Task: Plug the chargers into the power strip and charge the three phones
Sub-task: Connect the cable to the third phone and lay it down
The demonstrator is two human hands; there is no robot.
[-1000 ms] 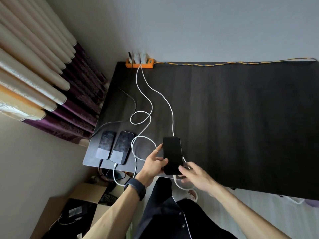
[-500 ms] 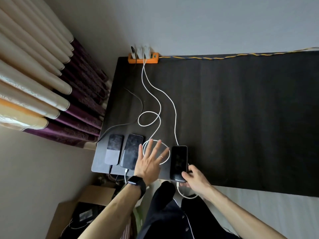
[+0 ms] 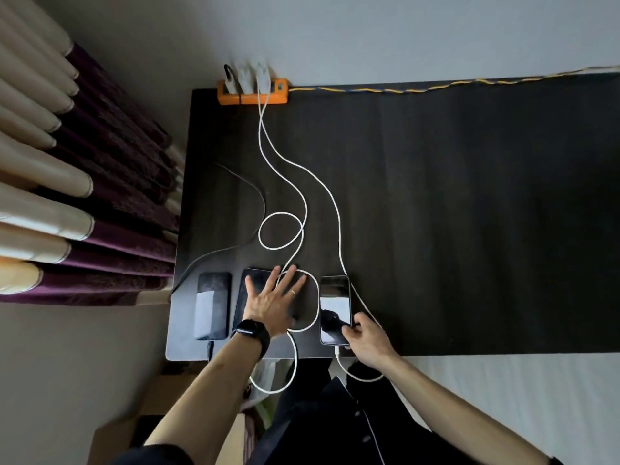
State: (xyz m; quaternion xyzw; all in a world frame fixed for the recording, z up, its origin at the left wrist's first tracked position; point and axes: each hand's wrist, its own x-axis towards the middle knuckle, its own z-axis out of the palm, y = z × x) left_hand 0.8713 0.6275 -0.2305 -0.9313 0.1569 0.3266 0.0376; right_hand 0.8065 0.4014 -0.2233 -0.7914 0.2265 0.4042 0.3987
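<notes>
My right hand (image 3: 367, 342) pinches the near end of the right phone (image 3: 334, 308) between thumb and fingers; my left hand (image 3: 271, 300) lies flat, fingers spread, over the middle phone (image 3: 250, 290) and a white cable (image 3: 303, 209) loop. All three phones, including the left phone (image 3: 212, 305), lie face up at the near edge of the black table (image 3: 469, 213), long axes pointing away toward the wall (image 3: 369, 31), charging ends facing me. The orange power strip (image 3: 253, 92) sits at the far edge with chargers in it, purple-and-cream curtains (image 3: 67, 182) left.

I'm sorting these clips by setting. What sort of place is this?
Probably a room in a home, perhaps a bedroom: pleated cream-and-purple curtains hang beside a dark table against a plain wall, with an orange power strip at the table's far edge.
</notes>
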